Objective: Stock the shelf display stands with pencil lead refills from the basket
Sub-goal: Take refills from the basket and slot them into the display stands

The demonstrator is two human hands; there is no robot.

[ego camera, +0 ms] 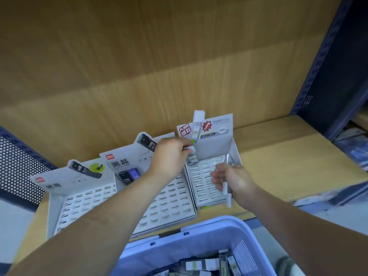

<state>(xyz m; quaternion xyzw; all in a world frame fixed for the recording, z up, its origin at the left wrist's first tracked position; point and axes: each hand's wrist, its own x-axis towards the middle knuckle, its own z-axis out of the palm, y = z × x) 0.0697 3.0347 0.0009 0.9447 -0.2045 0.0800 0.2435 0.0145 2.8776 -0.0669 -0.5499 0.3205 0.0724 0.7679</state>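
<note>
Three white display stands with slotted trays sit on the wooden shelf: the left stand (59,206), the middle stand (175,200) and the right stand (207,184). My left hand (169,158) pinches a white-capped lead refill (191,154) upright over the back left corner of the right stand. My right hand (231,180) grips a few clear refill tubes (227,191) over that stand's right side. The light blue basket (199,232) below holds several more refills (201,264).
The wooden shelf board (278,156) runs to the right of the stands, with a wood back panel (159,56) behind. A dark blue perforated upright (326,62) stands at the right and a perforated panel (18,168) at the left.
</note>
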